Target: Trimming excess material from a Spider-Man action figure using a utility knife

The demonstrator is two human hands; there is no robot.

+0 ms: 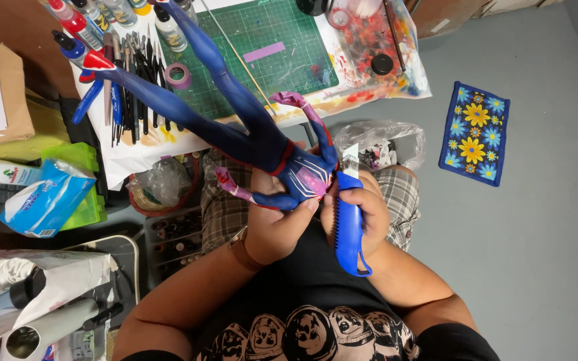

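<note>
Over the person's lap, the left hand clamped the blue figure at its torso, legs running toward eleven o'clock, while the right hand, at three o'clock, was closed around a blue utility knife, blade touching the torso.

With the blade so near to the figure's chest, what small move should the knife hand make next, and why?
Probably a short, shallow stroke with the blade tip, kept away from the left hand. The right hand holds the blue utility knife with its blade out beside the torso of the blue figure, and the left thumb lies close to that edge, so a long cut looks risky.
</note>
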